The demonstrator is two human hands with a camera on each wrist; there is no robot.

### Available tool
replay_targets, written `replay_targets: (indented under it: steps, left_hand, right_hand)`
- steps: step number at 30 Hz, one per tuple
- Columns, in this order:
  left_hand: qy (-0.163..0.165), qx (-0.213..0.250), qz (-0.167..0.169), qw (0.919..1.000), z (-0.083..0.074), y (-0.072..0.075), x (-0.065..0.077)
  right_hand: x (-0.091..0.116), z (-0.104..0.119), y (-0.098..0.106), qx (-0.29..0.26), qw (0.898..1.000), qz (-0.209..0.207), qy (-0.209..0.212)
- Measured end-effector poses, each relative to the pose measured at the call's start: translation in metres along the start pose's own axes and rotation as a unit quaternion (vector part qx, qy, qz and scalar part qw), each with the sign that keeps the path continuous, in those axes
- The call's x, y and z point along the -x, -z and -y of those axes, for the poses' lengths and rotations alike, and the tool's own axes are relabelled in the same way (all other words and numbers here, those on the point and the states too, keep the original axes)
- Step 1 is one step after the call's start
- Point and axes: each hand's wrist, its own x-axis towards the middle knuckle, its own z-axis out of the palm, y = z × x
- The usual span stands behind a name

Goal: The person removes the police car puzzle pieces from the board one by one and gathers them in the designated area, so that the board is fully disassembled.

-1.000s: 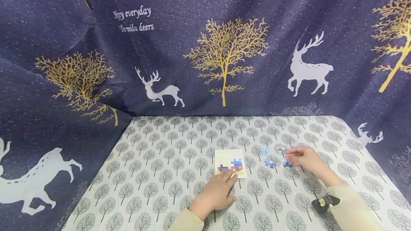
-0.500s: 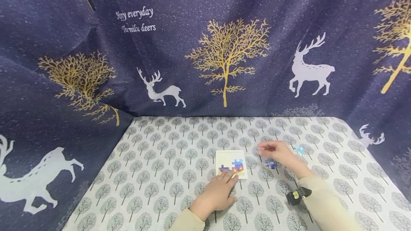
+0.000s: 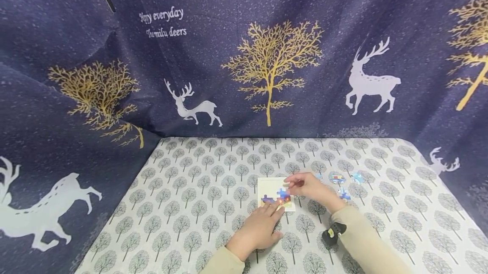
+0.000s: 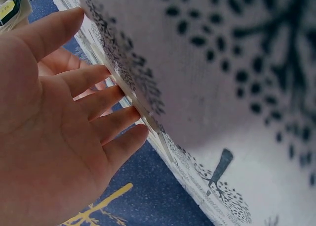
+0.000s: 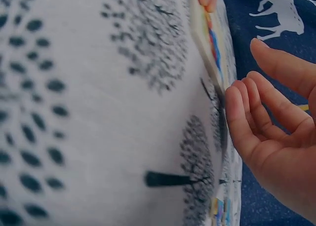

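Note:
A cream puzzle board (image 3: pixel 268 183) lies on the table with blue, purple and yellow jigsaw pieces (image 3: pixel 283 192) along its lower part. My left hand (image 3: pixel 257 226) rests its fairly straight fingertips on the board's near edge. Over the right edge reaches my right hand (image 3: pixel 310 188), its fingers bent beside the blue piece. In the right wrist view, thumb and fingers (image 5: pixel 236 105) stand apart and no piece shows between them. Whether they touch the board, I cannot tell. Loose jigsaw pieces lie right of that hand: one with red and yellow (image 3: pixel 337 179), a light blue one (image 3: pixel 357 177) and another blue one (image 3: pixel 344 194).
A white cloth printed with grey trees covers the table (image 3: pixel 183 227). Behind it hangs a dark blue curtain (image 3: pixel 244 96) with deer and golden trees. A black strap device (image 3: pixel 331 236) is on the right wrist. Part of another light blue piece peeks out behind the right hand.
My right hand has swept left from above the loose pieces to the board's right edge, uncovering pieces on the right. The left hand has stayed on the board.

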Motion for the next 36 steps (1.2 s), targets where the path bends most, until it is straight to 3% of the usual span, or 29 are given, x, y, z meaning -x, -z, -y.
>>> replay_targets:
  steps: [9, 19, 26, 36]
  left_hand:
    - [-0.002, -0.018, -0.002, 0.9998, -0.0001, -0.001, -0.0007]
    - [-0.002, -0.016, -0.002, 0.9999, -0.0007, -0.0021, -0.0006]
    - [-0.001, -0.018, -0.005, 0.9998, 0.0001, -0.0042, -0.0021]
    - [0.002, -0.011, -0.001, 0.9999, 0.0002, -0.0056, -0.0024]
  right_hand:
    - [-0.0003, -0.0044, -0.0059, 0.044, 0.998, -0.004, -0.036]
    - [0.0008, -0.0068, -0.0058, 0.04, 0.999, 0.007, 0.024]
    - [-0.0034, -0.0076, -0.0085, 0.031, 0.999, 0.0, -0.007]
    - [-0.001, -0.0034, -0.0094, 0.029, 0.999, -0.004, 0.014]
